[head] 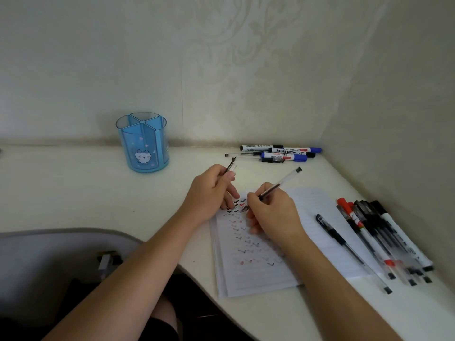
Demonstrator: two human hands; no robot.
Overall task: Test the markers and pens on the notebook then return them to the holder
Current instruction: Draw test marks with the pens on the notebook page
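**Clear gel pen under test, cap held aside**

The right hand [273, 212] pinches a clear gel pen [279, 183] between thumb and curled fingers, its tip down among the tick marks near the top of the open notebook [258, 276]. The left hand [209, 190] pinches the pen cap [231, 165] between thumb and forefinger, while its other fingers are spread on the page to steady it. The blue holder [145, 143] stands well apart at the back of the desk [73, 188], and its visible compartments look empty.

The likeliest mishaps:
- Smearing: the right hand rests on marks lower down the page, which could smudge if they are wet.
- A dropped cap: the pinch on it is light.
- A mix-up: the whiteboard markers [283, 153] by the wall and the row of pens [376, 239] on the right-hand page form two piles, and nothing shows which has been tested.
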